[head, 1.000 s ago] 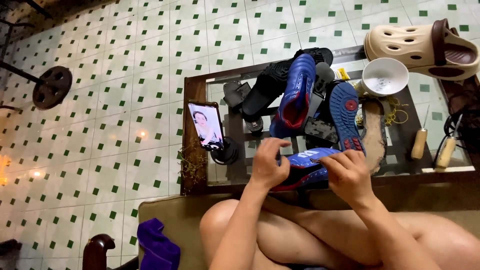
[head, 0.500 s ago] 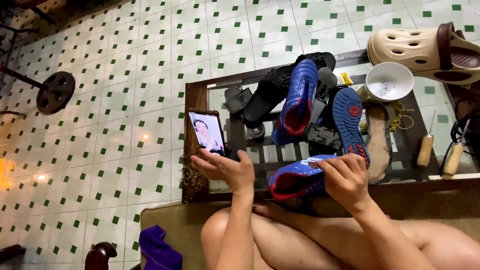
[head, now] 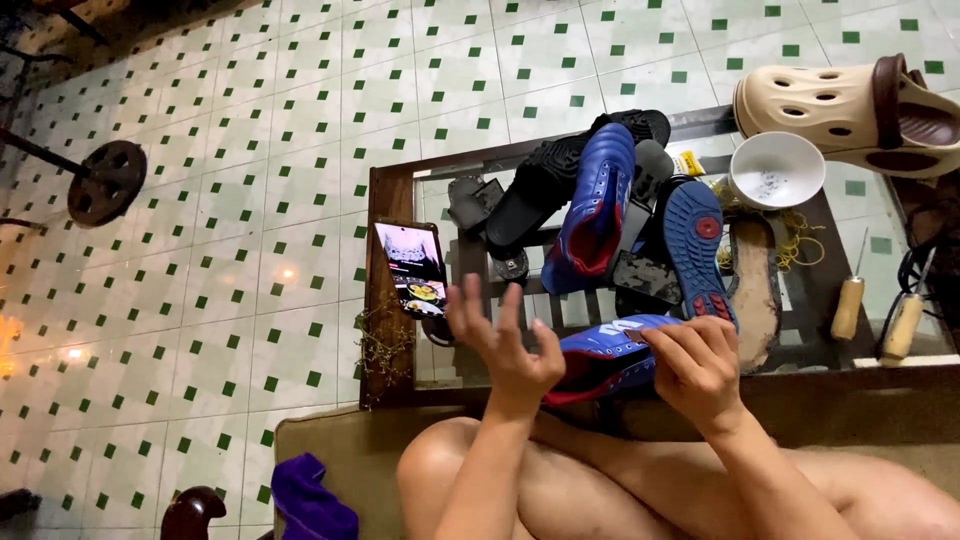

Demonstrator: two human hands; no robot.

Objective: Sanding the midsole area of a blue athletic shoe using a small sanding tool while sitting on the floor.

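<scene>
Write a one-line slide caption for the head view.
Seated person's right hand holds a blue shoe at a glass table while the open left hand lifts near a lit phone.

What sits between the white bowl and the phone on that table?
In the head view, between the white bowl and the phone lies a pile of footwear: an upright blue shoe and black sandals.

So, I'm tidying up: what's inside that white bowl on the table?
The white bowl shows only a few small dark specks at its bottom; what they are is too small to tell. Nothing covers its inside.
</scene>
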